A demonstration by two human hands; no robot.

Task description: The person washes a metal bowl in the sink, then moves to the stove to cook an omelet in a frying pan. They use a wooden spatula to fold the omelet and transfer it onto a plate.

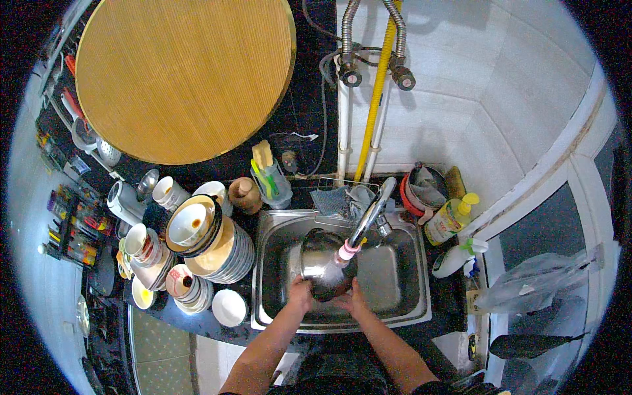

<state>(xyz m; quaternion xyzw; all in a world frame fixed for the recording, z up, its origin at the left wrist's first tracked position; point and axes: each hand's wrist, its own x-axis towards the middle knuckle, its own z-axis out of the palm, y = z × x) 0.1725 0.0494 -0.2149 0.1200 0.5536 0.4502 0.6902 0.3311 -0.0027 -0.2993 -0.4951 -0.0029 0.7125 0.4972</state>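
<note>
A round dark metal vessel (320, 269), perhaps a pot or bowl, is tilted inside the stainless steel sink (427, 276). My left hand (300, 296) grips its near left edge. At the near right edge, my right hand (351, 300) holds the same vessel, its fingers partly hidden below the rim. The chrome faucet (377, 205) arches over from the back right. Its pink nozzle (348, 251) ends just above the vessel, and water seems to run from it onto the shiny surface.
Left of the sink stand a tall stack of plates (222, 252), stacked bowls (185, 284) and a single white bowl (229, 307). A wire rack with cloths (331, 200) sits behind. On the right are a yellow-capped detergent bottle (449, 219), a spray bottle (456, 259) and nested pans (419, 192).
</note>
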